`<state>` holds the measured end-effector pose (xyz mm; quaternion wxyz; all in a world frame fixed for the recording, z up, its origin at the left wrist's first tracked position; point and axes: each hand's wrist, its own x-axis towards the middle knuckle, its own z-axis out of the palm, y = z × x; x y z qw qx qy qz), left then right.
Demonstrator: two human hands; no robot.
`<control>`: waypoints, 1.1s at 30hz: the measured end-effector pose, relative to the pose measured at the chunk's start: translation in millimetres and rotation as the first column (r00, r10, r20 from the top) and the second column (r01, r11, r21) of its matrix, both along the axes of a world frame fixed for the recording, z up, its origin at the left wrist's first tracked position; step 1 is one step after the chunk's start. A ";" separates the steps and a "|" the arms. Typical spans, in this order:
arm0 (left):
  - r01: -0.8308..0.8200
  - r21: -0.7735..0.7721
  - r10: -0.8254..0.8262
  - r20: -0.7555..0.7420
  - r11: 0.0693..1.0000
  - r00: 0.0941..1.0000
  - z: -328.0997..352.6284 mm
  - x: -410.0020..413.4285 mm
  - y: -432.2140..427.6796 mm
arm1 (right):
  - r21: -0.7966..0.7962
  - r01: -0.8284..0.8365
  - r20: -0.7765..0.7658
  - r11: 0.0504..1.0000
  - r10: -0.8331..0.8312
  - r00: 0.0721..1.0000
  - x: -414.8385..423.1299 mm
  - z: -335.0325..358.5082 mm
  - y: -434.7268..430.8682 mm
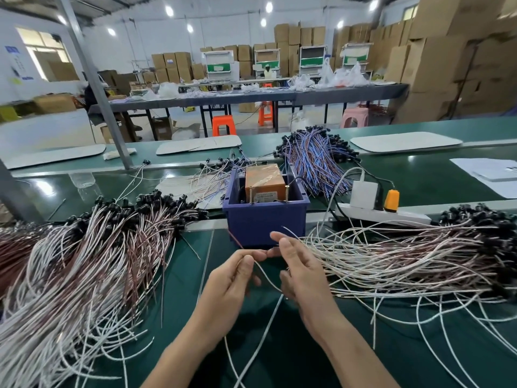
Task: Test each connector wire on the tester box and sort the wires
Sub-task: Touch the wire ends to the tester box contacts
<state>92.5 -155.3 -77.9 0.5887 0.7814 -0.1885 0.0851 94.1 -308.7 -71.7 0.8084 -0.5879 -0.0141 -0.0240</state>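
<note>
Dark blue bin (pixel 265 222), orange tester box (pixel 264 177), deep green bench mat (pixel 279 345). Wire piles (pixel 84 261) white and reddish-brown, connectors (pixel 145 200) black. One bundle (pixel 316 161) blue and red. Power strip (pixel 386 215) white, plug (pixel 391 200) orange.

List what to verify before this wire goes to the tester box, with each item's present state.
1. Wire in hand: the left hand pinches a white wire. Ok.
2. Second grip: the wire runs into the right hand's curled fingers, but the hold is unclear. Cannot tell.
3. Tester box reachable: it sits in the blue bin straight ahead, top uncovered. Ok.
4. Power: plugs sit in the power strip. Whether the tester is on: cannot tell.
5. Piles separate: the left pile and right pile lie apart, either side of the hands. Ok.
</note>
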 end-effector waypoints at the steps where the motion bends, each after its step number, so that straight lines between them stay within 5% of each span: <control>1: -0.006 0.041 0.005 0.008 0.999 1.000 -1.0 0.9 1.5 | -0.044 0.017 0.025 0.999 -0.016 1.000 -0.1 -1.0 -0.2; 6: 0.016 0.197 -0.029 0.061 0.980 0.998 -8.6 0.6 -1.3 | -0.231 0.029 0.059 0.972 -0.016 0.998 1.7 -8.3 -1.8; 10: 0.022 0.177 -0.035 0.071 0.984 0.997 -11.1 0.3 -4.6 | -0.143 -0.232 -0.031 0.962 0.230 0.973 -1.5 -5.8 1.1; 16: -0.114 0.223 0.061 0.229 0.968 0.971 -8.3 -2.6 -5.7 | -0.055 -0.300 -0.007 0.952 0.300 0.954 0.4 -3.8 -2.2; 23: -0.356 0.248 0.123 0.640 0.901 0.758 -8.0 -2.8 -4.3 | -0.025 -0.350 0.081 0.936 0.351 0.933 -0.2 -3.8 -3.6; 33: -0.515 0.248 0.261 0.639 0.820 0.724 -7.1 -0.9 -1.6 | -0.039 -0.347 0.061 0.937 0.349 0.935 -2.9 -7.3 -2.0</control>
